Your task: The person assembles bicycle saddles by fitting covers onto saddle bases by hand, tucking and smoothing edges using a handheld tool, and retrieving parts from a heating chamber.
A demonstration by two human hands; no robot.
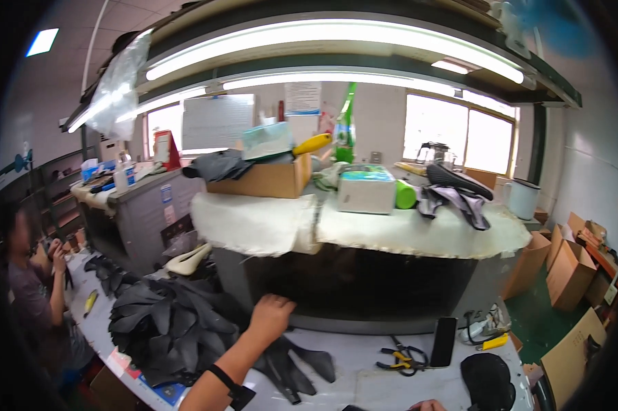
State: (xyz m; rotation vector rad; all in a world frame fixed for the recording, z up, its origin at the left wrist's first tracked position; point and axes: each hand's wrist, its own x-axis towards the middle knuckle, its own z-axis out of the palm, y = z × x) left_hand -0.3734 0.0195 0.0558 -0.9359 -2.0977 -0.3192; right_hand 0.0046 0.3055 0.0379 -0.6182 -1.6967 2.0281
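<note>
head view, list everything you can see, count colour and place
cut pieces: a heap, black, table left
scissors: one, dark, table centre right
phone: one, black, beside the scissors
cap: one, black, table right
open box: one, brown, on the padded counter
small carton: one, white and green, counter centre
co-worker: one, far left
left hand: one, fingers reaching at the black pieces
right hand: barely showing, bottom edge

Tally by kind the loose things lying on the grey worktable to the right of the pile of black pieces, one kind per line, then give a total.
Scissors: 1
Black phone: 1
Yellow-handled tool: 1
Black cap-shaped piece: 1
Total: 4
</note>
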